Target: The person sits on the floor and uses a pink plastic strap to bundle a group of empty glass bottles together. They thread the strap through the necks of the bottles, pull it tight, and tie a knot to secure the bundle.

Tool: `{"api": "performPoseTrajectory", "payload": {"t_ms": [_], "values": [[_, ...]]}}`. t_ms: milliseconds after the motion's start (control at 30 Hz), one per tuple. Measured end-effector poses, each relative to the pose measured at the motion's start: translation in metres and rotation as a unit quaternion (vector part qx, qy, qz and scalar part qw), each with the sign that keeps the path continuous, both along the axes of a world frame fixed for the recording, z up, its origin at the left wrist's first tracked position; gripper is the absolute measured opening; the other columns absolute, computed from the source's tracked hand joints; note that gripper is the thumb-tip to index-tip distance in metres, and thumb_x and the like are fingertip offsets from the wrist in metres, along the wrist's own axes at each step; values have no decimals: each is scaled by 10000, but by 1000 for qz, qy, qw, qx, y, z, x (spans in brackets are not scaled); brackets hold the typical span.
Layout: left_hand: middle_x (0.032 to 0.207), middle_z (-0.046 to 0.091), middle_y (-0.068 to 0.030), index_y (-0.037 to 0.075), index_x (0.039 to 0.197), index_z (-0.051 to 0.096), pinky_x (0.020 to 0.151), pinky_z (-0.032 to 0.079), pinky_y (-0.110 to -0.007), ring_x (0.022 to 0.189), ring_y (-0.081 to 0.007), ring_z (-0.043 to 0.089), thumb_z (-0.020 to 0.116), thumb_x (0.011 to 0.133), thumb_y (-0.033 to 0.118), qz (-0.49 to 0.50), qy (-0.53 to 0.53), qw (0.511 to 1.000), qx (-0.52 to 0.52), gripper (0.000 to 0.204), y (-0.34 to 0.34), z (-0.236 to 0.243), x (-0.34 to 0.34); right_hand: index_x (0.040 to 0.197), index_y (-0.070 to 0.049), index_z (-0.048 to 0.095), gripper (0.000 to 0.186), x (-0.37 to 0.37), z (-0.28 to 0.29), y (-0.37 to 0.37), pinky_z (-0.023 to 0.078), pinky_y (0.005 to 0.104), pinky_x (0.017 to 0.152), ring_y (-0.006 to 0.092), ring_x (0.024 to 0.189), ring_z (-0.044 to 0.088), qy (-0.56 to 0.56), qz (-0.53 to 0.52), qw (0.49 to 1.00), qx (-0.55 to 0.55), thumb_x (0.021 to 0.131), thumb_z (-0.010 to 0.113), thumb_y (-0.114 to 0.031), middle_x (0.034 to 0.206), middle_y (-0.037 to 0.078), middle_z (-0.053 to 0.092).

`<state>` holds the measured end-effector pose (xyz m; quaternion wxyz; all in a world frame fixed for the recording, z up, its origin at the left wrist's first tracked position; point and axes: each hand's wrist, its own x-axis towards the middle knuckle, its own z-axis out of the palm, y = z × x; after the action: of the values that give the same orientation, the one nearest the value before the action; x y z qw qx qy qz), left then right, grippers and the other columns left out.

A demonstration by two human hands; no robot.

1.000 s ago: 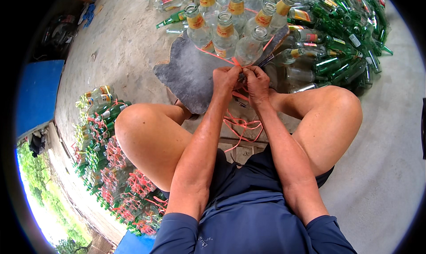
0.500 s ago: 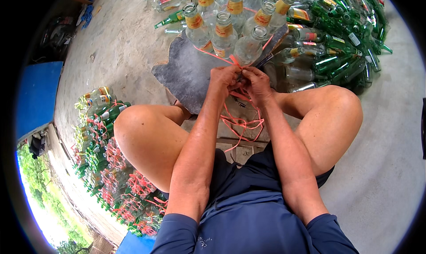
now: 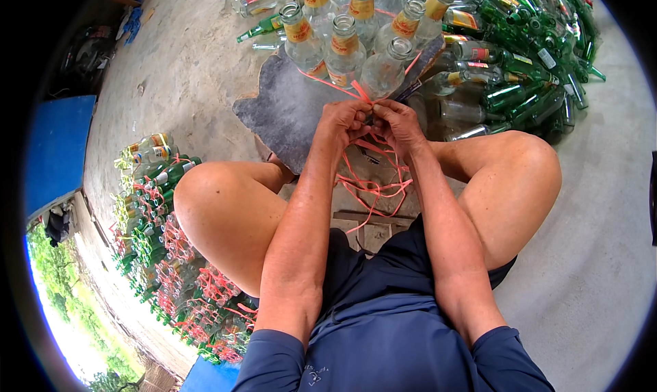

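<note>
Left hand point(image 3: 344, 121) and right hand point(image 3: 397, 123) both pinched on red strap point(image 3: 356, 91) just ahead of fingertips; clear bottles point(image 3: 345, 46) beyond, partly looped, knot unfinished; tied bundles point(image 3: 171, 255) stacked far left; loose green bottles point(image 3: 527, 84) remaining right.

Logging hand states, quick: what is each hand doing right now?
Left hand: closed, pinching the pink plastic string.
Right hand: closed on the same string, beside the clear glass bottles.
</note>
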<state>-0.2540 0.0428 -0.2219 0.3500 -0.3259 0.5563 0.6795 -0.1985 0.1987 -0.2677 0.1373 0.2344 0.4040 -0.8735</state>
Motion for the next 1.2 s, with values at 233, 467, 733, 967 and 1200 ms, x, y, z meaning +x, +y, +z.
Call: {"api": "performPoseTrajectory", "payload": {"t_ms": [233, 467, 733, 967, 1200], "values": [[635, 564, 39, 65, 848, 733, 557, 602, -314, 485, -66, 488, 774, 865, 90, -3, 6, 1000, 6, 52, -2, 2, 2, 1059, -8, 700, 106, -2, 1, -6, 440, 248, 532, 76, 597, 528, 12, 2, 999, 43, 989, 661, -77, 749, -22, 594], [649, 596, 19, 51, 810, 713, 541, 613, -316, 491, -78, 521, 788, 861, 95, -17, 15, 1000, -8, 101, -1, 5, 2, 1017, -22, 696, 149, -2, 4, -12, 428, 249, 507, 75, 554, 514, 11, 2, 996, 84, 998, 594, -130, 717, -23, 592], [665, 607, -27, -20, 851, 723, 519, 619, -328, 504, -111, 549, 786, 876, 88, -7, 67, 997, 23, 127, 1, 8, 11, 845, -51, 654, 143, 3, 14, -31, 493, 292, 551, 132, 621, 574, -37, -69, 997, -7, 957, 601, -121, 743, 24, 622], [665, 602, -33, -51, 890, 727, 494, 590, -310, 501, -112, 544, 770, 889, 78, -6, 86, 996, 34, 135, -1, 1, 13, 863, -44, 659, 116, 4, 1, -33, 465, 276, 518, 120, 587, 564, -61, -102, 991, -64, 942, 626, -121, 734, 23, 636], [634, 583, -23, -44, 874, 714, 475, 574, -304, 476, -99, 516, 760, 891, 65, 7, 80, 996, 36, 120, 1, 7, 13, 914, -55, 657, 146, 3, 0, -26, 453, 284, 542, 107, 640, 520, -39, -84, 993, -73, 988, 648, -180, 754, 0, 572]]}}
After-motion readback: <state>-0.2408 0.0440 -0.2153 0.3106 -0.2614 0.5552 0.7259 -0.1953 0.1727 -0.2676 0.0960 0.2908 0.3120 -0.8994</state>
